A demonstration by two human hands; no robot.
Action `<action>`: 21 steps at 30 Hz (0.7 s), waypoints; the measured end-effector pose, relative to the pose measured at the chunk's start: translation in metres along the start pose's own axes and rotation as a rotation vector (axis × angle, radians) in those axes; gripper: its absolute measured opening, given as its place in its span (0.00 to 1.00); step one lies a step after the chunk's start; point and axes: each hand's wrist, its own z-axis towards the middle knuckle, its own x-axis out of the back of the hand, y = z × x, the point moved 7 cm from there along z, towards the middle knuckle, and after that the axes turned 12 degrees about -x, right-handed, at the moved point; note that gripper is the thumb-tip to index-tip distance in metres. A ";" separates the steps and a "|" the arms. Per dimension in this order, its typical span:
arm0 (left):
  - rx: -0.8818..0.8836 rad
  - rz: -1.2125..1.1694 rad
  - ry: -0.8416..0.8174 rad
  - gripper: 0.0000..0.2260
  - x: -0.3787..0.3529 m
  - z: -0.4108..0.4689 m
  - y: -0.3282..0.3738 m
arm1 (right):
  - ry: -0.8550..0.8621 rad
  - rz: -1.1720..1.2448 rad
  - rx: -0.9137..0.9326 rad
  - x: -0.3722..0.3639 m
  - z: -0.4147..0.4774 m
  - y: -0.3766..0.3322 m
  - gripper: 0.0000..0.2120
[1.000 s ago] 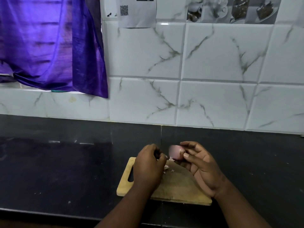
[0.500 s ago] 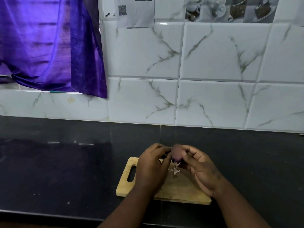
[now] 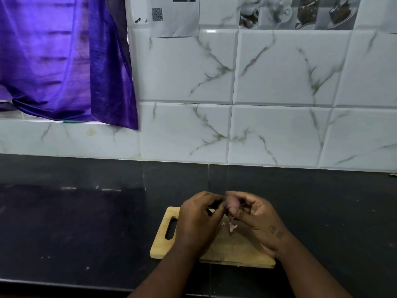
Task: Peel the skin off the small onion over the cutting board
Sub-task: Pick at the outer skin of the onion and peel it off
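Note:
A small purple onion (image 3: pixel 232 203) is held above the far edge of a wooden cutting board (image 3: pixel 234 248) that lies on the black counter. My right hand (image 3: pixel 256 220) grips the onion between thumb and fingers. My left hand (image 3: pixel 198 220) is right beside it, its fingertips closed against the onion's left side, pinching at the skin. Most of the onion is hidden by the fingers. Pale scraps of peel (image 3: pixel 232 226) lie on the board under the hands.
The black counter (image 3: pixel 86 222) stretches left and right of the board, with a few crumbs on it. A white marble-look tiled wall (image 3: pixel 268 130) rises behind. A purple curtain (image 3: pixel 60 61) hangs at the upper left. The board's handle slot (image 3: pixel 171 229) faces left.
My hands came together around the onion, which is now more covered by fingers. A strip of skin came off and more peel lies on the board.

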 end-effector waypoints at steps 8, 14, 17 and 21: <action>0.007 -0.025 0.004 0.07 -0.001 0.000 -0.001 | 0.002 -0.008 0.001 0.001 0.002 0.002 0.20; 0.014 -0.054 -0.007 0.07 -0.001 0.000 -0.002 | 0.003 -0.053 0.005 0.001 0.003 0.003 0.19; 0.015 -0.045 -0.010 0.07 -0.002 0.001 -0.003 | 0.004 -0.042 0.004 0.001 0.003 0.004 0.19; -0.009 0.012 -0.027 0.06 -0.003 0.000 0.000 | 0.001 -0.069 0.016 -0.001 0.003 0.003 0.19</action>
